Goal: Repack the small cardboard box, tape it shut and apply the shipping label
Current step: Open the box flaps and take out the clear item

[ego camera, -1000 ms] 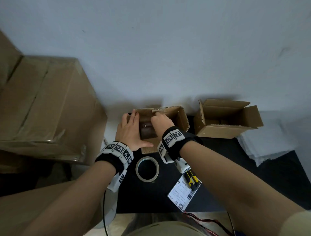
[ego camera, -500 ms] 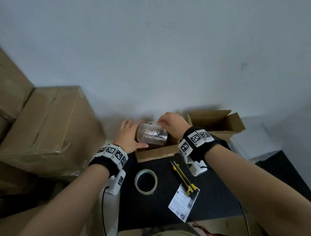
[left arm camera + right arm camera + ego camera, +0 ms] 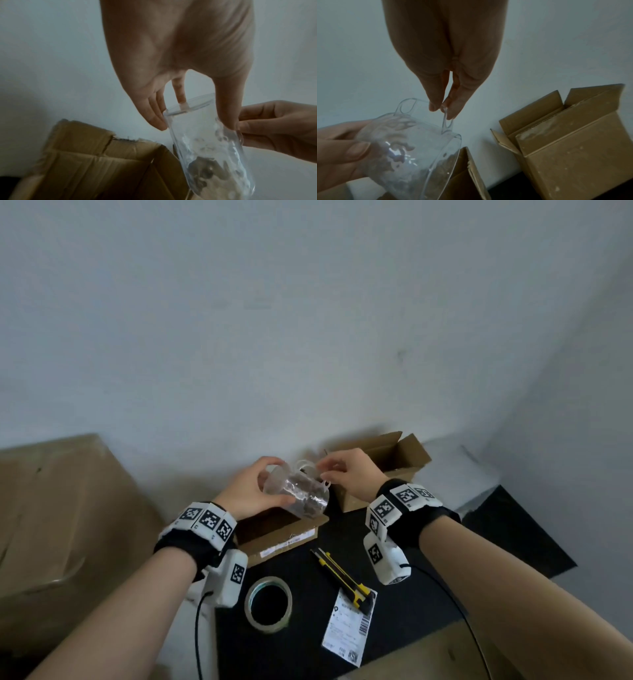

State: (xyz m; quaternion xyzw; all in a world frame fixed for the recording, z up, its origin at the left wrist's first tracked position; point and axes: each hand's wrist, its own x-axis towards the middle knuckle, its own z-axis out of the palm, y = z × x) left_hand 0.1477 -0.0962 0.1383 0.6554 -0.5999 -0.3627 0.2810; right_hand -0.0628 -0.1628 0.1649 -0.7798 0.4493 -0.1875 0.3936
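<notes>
A big carton is standing at the left. A small open box is sitting on the black mat, flaps up, a second open box beside it at the right. Above the first, both hands are holding a clear, crinkled, dimpled plastic container: the left hand is gripping its body, the right hand is pinching a thin loop on its rim. Tape roll, label and knife are lying nearer.
</notes>
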